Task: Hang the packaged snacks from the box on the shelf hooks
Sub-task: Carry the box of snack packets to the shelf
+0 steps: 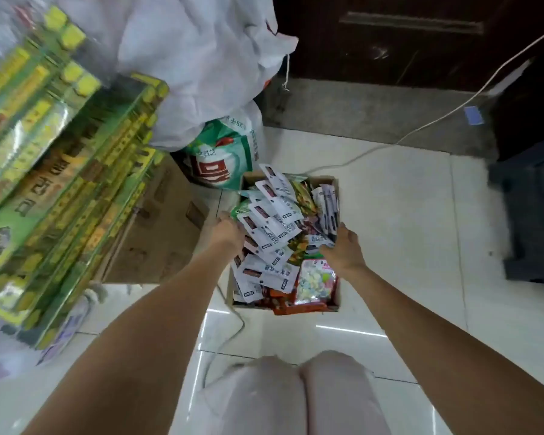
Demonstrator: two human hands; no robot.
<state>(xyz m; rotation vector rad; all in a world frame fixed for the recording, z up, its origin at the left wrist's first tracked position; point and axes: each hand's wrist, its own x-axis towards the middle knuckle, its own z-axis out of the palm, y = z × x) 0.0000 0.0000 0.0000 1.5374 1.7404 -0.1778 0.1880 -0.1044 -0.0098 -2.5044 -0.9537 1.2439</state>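
Cardboard box sits on the white tiled floor, packed full of packaged snacks: mostly white sachets with dark labels, plus green, orange and one pink-and-clear pack at the near end. Both arms reach down into it.

Left hand is at the box's left edge, fingers pushed in under the fanned white sachets; grip hidden by the packs, can't tell if they're clenched or loose.

Right hand is at the right side, fingers curled into a bunch of white sachets standing on edge; looks like a grasp, tips buried.

Beyond the left fingers: green-and-white sack, white woven bag above it. Left of them: brown carton, blurred yellow-green shelf stock. White cable runs across the floor past the box's far end.

Snacks all in the box.
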